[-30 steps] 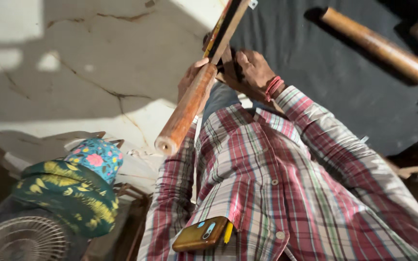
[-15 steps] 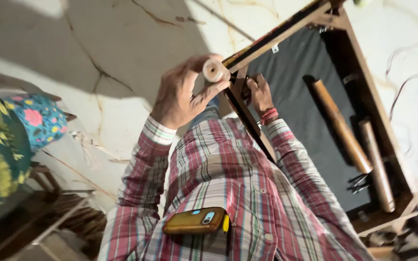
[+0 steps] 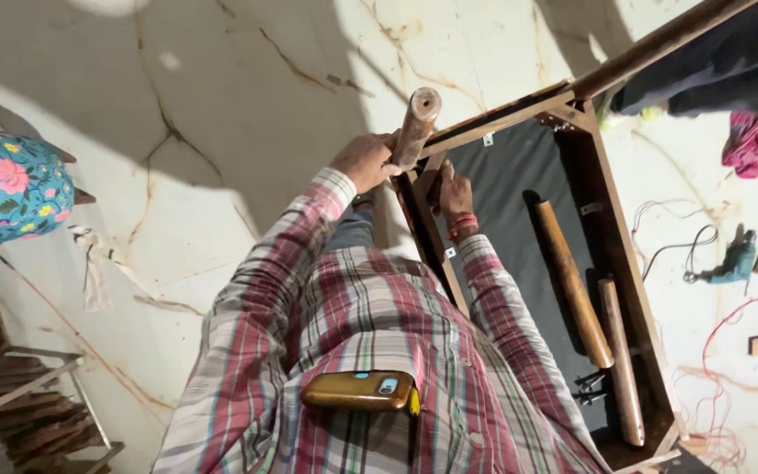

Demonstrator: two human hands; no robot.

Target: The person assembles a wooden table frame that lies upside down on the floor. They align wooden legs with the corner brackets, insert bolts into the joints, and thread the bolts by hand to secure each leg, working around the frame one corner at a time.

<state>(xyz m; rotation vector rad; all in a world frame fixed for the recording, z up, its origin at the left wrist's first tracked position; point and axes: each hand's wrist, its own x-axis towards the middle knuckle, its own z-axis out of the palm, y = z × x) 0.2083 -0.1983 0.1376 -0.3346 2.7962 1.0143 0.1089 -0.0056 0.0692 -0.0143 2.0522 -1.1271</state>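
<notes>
Looking down from the head camera, the left hand is closed around a round turned wooden leg, held upright at the near corner of a dark-brown rectangular wooden frame backed with black cloth. The right hand grips the frame's near rail. Seating it well probably means keeping the leg square to the corner while the right hand braces. Two more round wooden legs lie inside the frame.

Turned wooden leg smooth, matt; frame dark stained wood; floor glossy veined marble.
</notes>
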